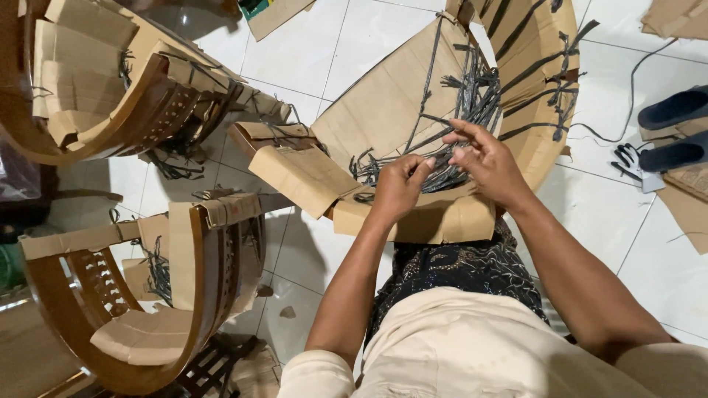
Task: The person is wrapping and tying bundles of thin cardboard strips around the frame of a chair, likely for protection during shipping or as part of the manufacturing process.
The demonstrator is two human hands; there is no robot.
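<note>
The left hand (398, 186) is curled nearly closed, its fingertips pinching a strand of dark plastic twine (442, 173) against the cardboard wrapping (383, 110) of a curved piece of furniture. The right hand (483, 163) sits just beside it, touching or almost touching it at the fingertips; its fingers are half bent and spread, with thumb and forefinger nipped on the same tangle of twine. Whether each hand has one strand or several cannot be told, as the cords overlap there.

The twine runs away from both hands, up and across the cardboard, in criss-crossing lines toward the far edge of the wrapped piece. Directly below the hands a folded cardboard flap (442, 221) rests against the person's lap, which is covered in dark patterned cloth (464, 269).

Well to the left of the left hand stand two wooden chairs (184, 309), part-wrapped in cardboard and tied with more twine. To the right of the right hand, on the white tiled floor (354, 37), lie a pair of dark sandals (675, 110), a black-and-white glove (630, 163) and a thin dark cable (634, 74).
</note>
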